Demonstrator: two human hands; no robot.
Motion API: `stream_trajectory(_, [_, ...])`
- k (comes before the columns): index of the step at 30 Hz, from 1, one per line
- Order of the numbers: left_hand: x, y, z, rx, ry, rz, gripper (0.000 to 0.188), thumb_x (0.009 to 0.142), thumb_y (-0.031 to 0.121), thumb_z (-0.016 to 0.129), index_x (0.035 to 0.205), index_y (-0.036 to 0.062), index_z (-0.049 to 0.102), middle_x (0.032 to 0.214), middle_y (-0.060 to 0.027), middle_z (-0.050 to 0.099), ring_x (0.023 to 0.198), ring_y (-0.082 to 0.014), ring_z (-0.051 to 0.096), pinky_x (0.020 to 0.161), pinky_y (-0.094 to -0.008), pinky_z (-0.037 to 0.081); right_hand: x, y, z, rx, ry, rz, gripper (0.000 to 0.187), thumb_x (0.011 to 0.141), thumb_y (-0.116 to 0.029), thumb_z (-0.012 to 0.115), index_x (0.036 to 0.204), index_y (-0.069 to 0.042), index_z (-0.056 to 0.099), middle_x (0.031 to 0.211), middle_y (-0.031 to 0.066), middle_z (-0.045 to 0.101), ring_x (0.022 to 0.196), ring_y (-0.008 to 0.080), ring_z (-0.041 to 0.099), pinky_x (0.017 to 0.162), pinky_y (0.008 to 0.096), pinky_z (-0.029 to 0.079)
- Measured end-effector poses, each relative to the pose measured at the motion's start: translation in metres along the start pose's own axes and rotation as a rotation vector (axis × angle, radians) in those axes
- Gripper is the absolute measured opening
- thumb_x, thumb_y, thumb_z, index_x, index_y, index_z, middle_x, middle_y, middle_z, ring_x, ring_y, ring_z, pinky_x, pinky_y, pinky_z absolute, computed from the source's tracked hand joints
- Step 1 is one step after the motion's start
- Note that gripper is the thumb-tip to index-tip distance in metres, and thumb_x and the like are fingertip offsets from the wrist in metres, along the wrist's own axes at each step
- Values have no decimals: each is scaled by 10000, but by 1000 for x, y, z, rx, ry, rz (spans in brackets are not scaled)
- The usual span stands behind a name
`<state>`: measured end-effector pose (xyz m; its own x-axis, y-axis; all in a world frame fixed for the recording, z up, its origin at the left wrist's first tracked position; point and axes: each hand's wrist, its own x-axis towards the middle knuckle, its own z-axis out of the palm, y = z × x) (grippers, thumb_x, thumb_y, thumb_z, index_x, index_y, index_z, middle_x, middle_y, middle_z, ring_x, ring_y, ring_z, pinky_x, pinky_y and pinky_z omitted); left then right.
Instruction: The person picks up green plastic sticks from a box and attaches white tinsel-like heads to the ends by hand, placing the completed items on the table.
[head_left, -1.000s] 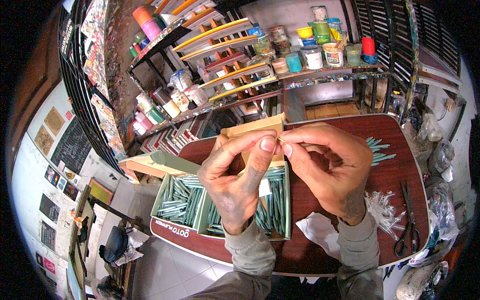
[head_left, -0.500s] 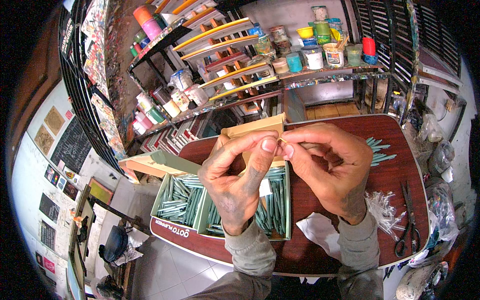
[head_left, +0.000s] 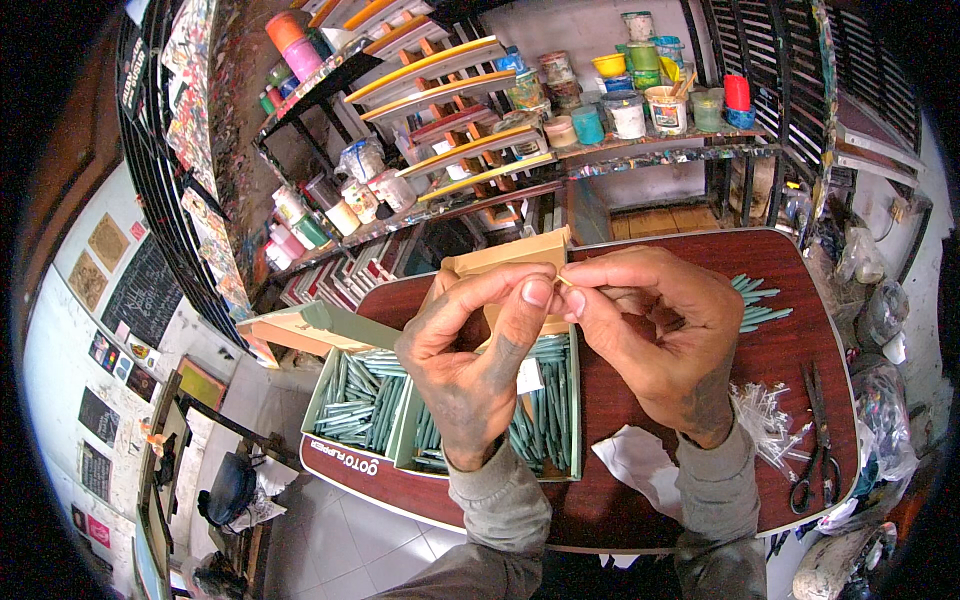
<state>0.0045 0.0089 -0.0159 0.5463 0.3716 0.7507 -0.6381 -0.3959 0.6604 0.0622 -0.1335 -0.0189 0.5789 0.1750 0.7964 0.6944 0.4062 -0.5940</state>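
My left hand (head_left: 468, 365) and my right hand (head_left: 668, 335) are raised over the table, their fingertips almost meeting. Between my right thumb and forefinger is a tiny, thin yellowish piece (head_left: 564, 281), too small to name. My left thumb and forefinger are pinched together beside it; whatever they grip is hidden. Below my left hand stand two pale green cardboard boxes, the left box (head_left: 316, 404) and the right box (head_left: 577, 425), with lids folded back. Both hold many slim grey-green sticks (head_left: 365, 395), pointed like pencils. A small white slip (head_left: 530, 376) lies over the right box.
On the dark red table (head_left: 620, 520) lie crumpled white paper (head_left: 637, 462), a heap of clear thin pieces (head_left: 768, 425), black scissors (head_left: 822, 440) and more grey-green sticks (head_left: 762, 303). Behind it, a paint-stained shelf (head_left: 680, 152) carries paint tubs (head_left: 626, 115). Plastic bags (head_left: 880, 415) hang at right.
Almost nothing differs. Both hands keep the same pinch at the same spot, with only a very slight shift of my fingers.
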Motion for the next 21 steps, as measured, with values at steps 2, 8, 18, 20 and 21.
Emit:
stream_trajectory(2, [0,-1,0,-5,-3,-1,139,837,79,759,955,8,744,905,-79,726,837,-122,600,777,-255,450,0,1,0,20,9,5,139,828,37,682,965,21,694,899,122,721,810,163,703,716,274,555])
stream_trajectory(8, [0,2,-1,-4,-14,-14,147,835,92,764,957,13,747,905,-79,728,849,-128,601,795,-260,451,0,3,3,92,6,11,131,838,37,676,967,26,691,907,125,720,810,159,703,713,268,556])
stream_trajectory(18, [2,1,-2,70,-55,2,161,817,111,772,950,22,760,857,-69,736,810,-127,593,773,-277,432,2,3,-2,30,-5,-32,108,850,17,668,954,24,696,916,116,719,798,143,689,683,251,528])
stream_trajectory(20, [2,2,-2,85,-63,1,162,814,116,773,947,24,762,845,-67,737,798,-126,591,770,-280,429,4,2,-4,-42,-14,-56,100,844,1,678,940,10,704,904,100,720,739,117,665,631,235,501])
stream_trajectory(21, [2,2,-2,91,-68,6,162,813,118,773,945,25,763,840,-66,737,792,-125,590,768,-281,427,3,2,-6,-62,-29,-50,115,840,13,684,952,9,707,913,93,710,739,99,637,626,218,475])
